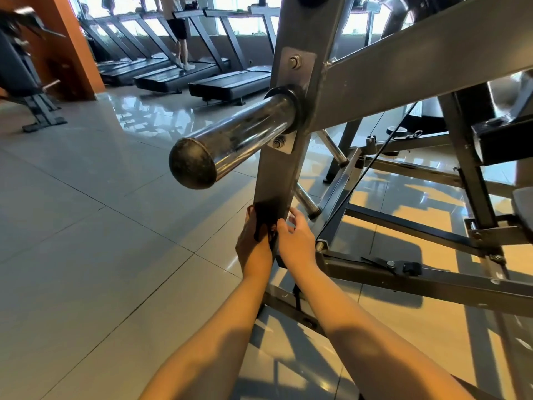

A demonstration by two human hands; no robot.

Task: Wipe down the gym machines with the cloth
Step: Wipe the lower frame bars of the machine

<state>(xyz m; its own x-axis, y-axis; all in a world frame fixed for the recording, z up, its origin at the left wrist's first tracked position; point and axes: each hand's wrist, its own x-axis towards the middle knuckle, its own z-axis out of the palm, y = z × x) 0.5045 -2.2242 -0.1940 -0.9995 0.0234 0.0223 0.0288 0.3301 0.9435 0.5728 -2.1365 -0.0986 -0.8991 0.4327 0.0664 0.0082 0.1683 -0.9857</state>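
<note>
Low on the post (277, 180): you work at a plate-loaded machine, both hands meeting on its steel upright, well under the peg (239, 140).
Cloth (264, 223): dark and bunched, lying against the post's front face, between your two hands.
Left hand (251, 241): curled round the cloth from the post's left edge, thumb up, pressing it to the steel; this hand carries the wipe.
Right hand (295, 241): fingers bent at the post's right edge, thumb touching the cloth's lower fold. Whether it pinches cloth or only steadies the post cannot be told.
Axis: the post runs up and slightly rightward from your grip to the peg, and down only a little way to the base rail (432, 278).
Next stroke, likely: upward along that axis, since most of the bare steel lies above the cloth. The peg juts out to the left, on the left hand's side.
Background: treadmills (230, 85) line the windows, a person (177, 27) standing on one, across a glossy tiled floor (86, 226).
</note>
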